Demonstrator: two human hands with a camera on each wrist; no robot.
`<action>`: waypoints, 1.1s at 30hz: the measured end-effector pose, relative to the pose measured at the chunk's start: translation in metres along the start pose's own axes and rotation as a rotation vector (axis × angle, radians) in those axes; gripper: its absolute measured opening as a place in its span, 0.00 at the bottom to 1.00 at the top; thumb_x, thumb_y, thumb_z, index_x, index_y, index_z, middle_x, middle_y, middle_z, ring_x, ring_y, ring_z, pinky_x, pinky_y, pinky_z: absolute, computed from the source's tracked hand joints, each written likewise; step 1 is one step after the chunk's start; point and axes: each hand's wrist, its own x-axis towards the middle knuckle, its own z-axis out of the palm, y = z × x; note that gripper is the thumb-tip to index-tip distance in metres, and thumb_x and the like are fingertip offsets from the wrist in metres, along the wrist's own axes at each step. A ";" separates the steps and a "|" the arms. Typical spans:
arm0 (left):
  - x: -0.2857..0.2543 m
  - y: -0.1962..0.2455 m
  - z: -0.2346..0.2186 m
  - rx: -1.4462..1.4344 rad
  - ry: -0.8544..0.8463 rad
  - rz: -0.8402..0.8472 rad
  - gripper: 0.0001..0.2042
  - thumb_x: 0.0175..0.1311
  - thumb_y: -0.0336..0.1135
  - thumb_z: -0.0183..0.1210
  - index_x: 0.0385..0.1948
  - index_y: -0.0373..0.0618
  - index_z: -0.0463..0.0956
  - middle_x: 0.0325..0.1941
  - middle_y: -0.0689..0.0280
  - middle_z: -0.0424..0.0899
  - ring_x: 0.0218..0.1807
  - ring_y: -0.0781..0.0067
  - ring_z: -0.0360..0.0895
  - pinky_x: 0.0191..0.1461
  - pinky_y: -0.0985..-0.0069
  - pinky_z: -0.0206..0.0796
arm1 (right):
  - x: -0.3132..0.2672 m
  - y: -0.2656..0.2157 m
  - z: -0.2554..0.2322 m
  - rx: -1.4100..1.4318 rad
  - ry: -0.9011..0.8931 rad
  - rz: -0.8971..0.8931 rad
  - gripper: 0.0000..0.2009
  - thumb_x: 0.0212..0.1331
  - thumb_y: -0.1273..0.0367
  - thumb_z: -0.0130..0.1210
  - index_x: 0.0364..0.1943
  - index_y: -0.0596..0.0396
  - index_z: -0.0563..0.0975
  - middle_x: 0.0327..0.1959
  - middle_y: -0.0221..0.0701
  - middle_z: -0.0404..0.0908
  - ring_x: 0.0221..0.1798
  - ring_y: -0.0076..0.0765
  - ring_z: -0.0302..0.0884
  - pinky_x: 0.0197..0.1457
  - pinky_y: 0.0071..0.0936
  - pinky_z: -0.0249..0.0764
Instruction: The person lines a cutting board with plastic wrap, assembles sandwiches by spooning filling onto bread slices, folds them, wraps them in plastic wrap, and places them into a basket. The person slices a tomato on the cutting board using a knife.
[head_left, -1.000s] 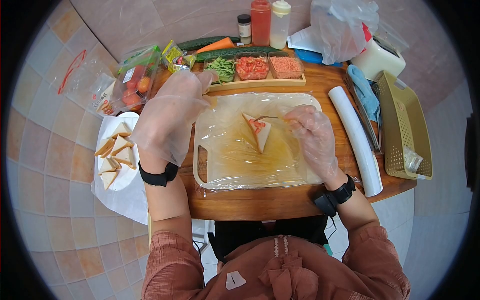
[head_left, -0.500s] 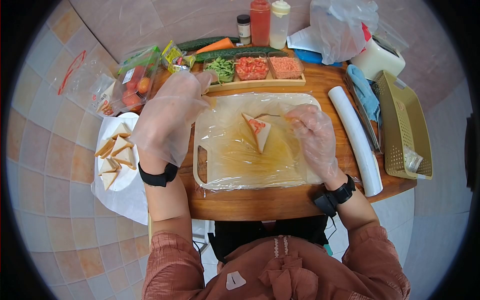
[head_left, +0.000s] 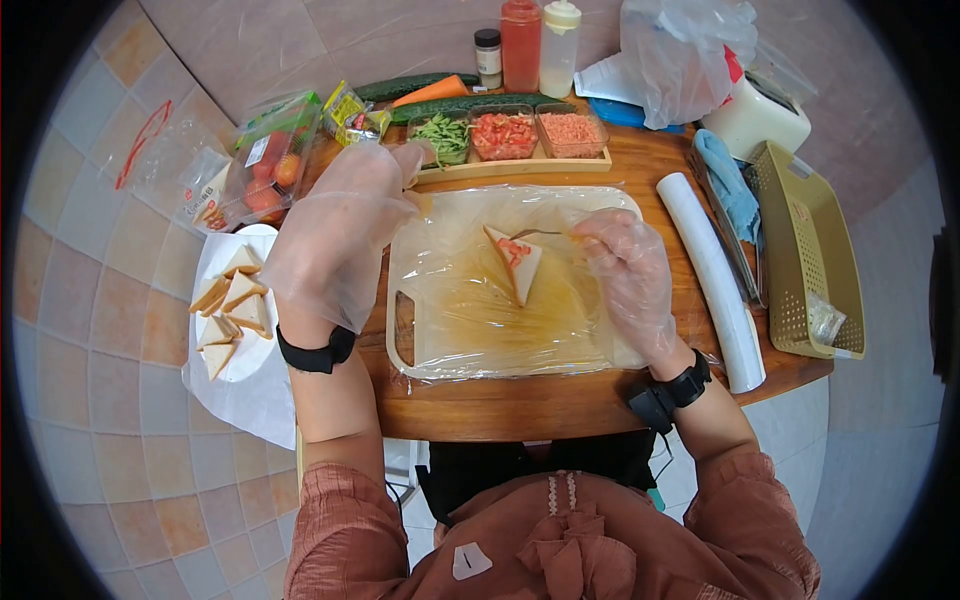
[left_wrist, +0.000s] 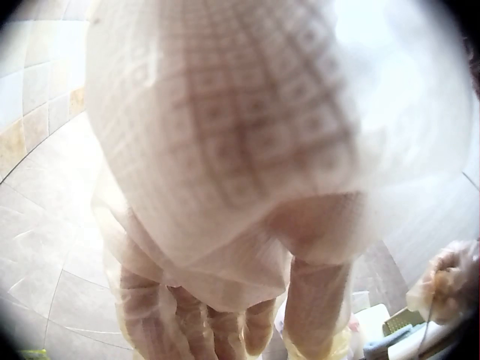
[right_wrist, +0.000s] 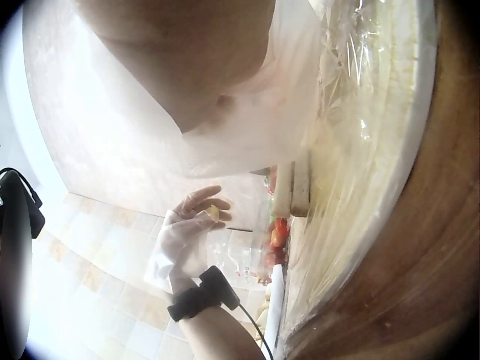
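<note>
On the film-covered cutting board [head_left: 405,365] lies a triangular piece of white bread [head_left: 528,272] with red diced bits [head_left: 515,252] on top. My right hand [head_left: 630,275], in a clear plastic glove, holds a thin dark utensil [head_left: 545,232] whose far end reaches the bread's upper edge. What sort of utensil it is I cannot tell. Also gloved, my left hand [head_left: 345,200] hovers left of the board, near the tray of fillings. Its fingers [left_wrist: 225,334] hang loosely in the left wrist view, and nothing shows in its grasp.
Behind the board, a wooden tray [head_left: 515,170] bears containers of greens [head_left: 440,135], red dice [head_left: 503,135] and pink shreds [head_left: 572,133]. Bread triangles [head_left: 245,300] sit on a plate at left. A white roll [head_left: 710,280] and a perforated basket [head_left: 810,260] stand at right.
The utensil's end has shifted slightly up and away from the red bits on the bread. Both hands stay nearly in place.
</note>
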 end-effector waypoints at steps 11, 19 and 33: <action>-0.001 0.012 0.001 0.053 0.029 0.016 0.23 0.54 0.26 0.61 0.56 0.39 0.78 0.37 0.46 0.81 0.43 0.44 0.78 0.47 0.60 0.68 | 0.000 0.003 0.001 0.009 0.002 -0.007 0.11 0.57 0.83 0.59 0.42 0.57 0.83 0.40 0.37 0.83 0.46 0.44 0.80 0.50 0.34 0.75; -0.003 0.023 -0.009 0.079 0.015 -0.072 0.22 0.57 0.26 0.60 0.57 0.39 0.78 0.38 0.46 0.81 0.43 0.46 0.80 0.48 0.61 0.69 | 0.003 -0.004 -0.003 -0.202 0.069 0.038 0.06 0.62 0.78 0.58 0.41 0.57 0.83 0.38 0.37 0.83 0.40 0.40 0.80 0.45 0.32 0.74; -0.019 -0.002 -0.015 -0.056 0.270 -0.141 0.16 0.59 0.27 0.59 0.51 0.42 0.79 0.40 0.48 0.83 0.44 0.48 0.81 0.48 0.61 0.71 | 0.064 0.006 -0.021 0.216 0.291 0.304 0.11 0.72 0.69 0.55 0.46 0.65 0.83 0.26 0.25 0.77 0.28 0.17 0.71 0.31 0.20 0.67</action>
